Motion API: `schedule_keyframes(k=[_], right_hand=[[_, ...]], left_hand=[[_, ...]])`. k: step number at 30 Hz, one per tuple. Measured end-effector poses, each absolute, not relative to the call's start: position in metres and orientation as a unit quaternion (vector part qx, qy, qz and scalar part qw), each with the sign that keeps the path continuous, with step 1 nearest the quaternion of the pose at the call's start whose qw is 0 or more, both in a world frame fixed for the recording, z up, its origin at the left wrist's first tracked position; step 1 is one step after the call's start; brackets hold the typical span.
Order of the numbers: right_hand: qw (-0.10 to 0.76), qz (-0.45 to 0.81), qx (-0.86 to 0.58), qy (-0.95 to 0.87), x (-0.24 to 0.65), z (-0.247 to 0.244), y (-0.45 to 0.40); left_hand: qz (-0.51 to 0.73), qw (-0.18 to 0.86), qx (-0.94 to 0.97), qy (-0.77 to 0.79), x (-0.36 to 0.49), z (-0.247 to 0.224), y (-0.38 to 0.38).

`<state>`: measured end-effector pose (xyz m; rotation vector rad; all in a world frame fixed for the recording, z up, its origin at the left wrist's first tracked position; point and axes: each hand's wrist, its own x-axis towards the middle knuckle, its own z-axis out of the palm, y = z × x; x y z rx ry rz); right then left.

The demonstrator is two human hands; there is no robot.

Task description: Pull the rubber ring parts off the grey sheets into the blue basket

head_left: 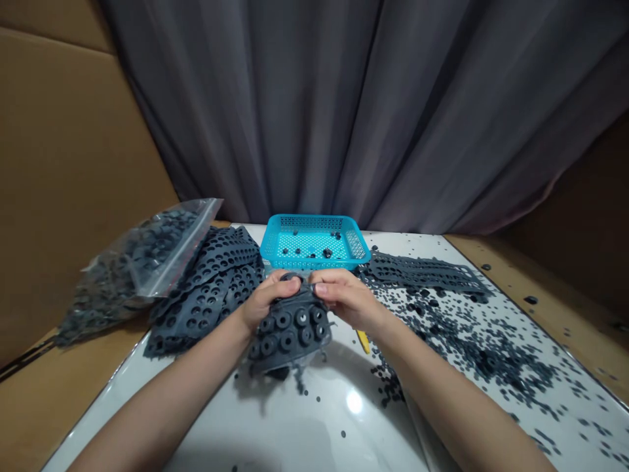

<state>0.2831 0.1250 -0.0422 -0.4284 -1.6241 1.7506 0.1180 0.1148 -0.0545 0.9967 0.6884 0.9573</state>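
Observation:
Between my hands hangs a dark grey rubber sheet [289, 334] with rows of raised round rings, held above the white table. My left hand [270, 295] pinches its upper left edge, thumb on top. At the upper right edge, my right hand [346, 298] grips the sheet with the thumb pressed near a fold. The fingers beneath the sheet are hidden. Just behind my hands stands a turquoise plastic basket [314, 262] with a few small black pieces inside. Part of a yellow tool [363, 341] shows beside my right forearm.
Left are stacked rubber sheets with holes [206, 288] and a clear zip bag [147, 255] full of dark rings. A punched-out sheet [427, 272] lies right of the basket. Many small black bits [486, 360] litter the table's right side. A grey curtain [314, 111] hangs behind.

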Motion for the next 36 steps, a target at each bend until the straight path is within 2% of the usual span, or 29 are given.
schedule_keyframes(k=[3,9,14,17,23,25,30,33,36], right_hand=[[0.439,0.743,-0.189,-0.468,0.265,-0.058,0.123],[0.456,0.811,-0.185,-0.317,0.256,-0.070,0.124],[0.525,0.798,-0.094,-0.281,0.256,-0.062,0.128],[0.537,0.728,-0.146,-0.401,0.257,-0.056,0.131],[0.604,0.440,-0.225,-0.626,0.294,-0.044,0.148],[0.559,0.360,-0.254,-0.703,0.308,-0.036,0.149],[0.319,0.184,-0.262,-0.892,0.309,-0.022,0.136],[0.255,0.135,-0.264,-0.920,0.300,-0.023,0.131],[0.233,0.126,-0.280,-0.923,0.299,-0.024,0.130]], left_hand=[[0.509,0.717,0.363,0.308,0.127,-0.059,0.113],[0.497,0.765,0.262,0.314,0.127,-0.063,0.117],[0.469,0.793,0.255,0.292,0.121,-0.061,0.121],[0.513,0.752,0.296,0.291,0.127,-0.061,0.117],[0.573,0.600,0.428,0.359,0.134,-0.062,0.114],[0.574,0.568,0.460,0.369,0.131,-0.062,0.116],[0.536,0.475,0.567,0.407,0.127,-0.060,0.116],[0.514,0.423,0.626,0.406,0.129,-0.055,0.112],[0.494,0.391,0.660,0.409,0.130,-0.051,0.109]])
